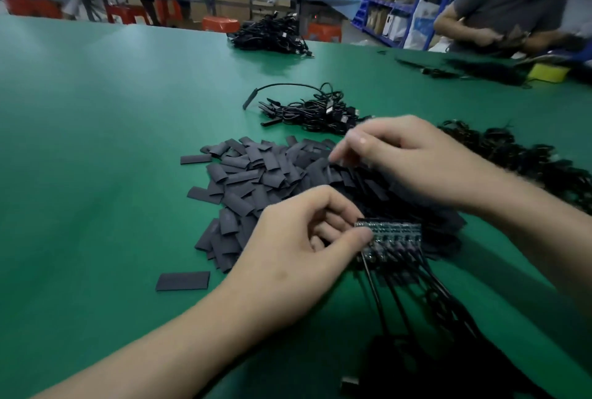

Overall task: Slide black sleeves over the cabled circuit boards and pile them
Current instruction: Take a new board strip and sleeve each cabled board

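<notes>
Left fingers (pixel 355 238) pinch circuit boards (pixel 395 233); right fingers (pixel 355 142) — grasp unclear — atop sleeve pile (pixel 256 174), cable heap (pixel 314 110) beyond.

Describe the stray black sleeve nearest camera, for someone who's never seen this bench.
The green table carries a heap of black sleeves at its middle. Nearer the camera than the heap, just left of the left hand, lies a single sleeve. Unlike the rest, it lies flat and alone, touching no other.

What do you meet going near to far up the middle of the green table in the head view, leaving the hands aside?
Lone flat sleeve → heap of black sleeves → cable bundle → far cable pile.
</notes>
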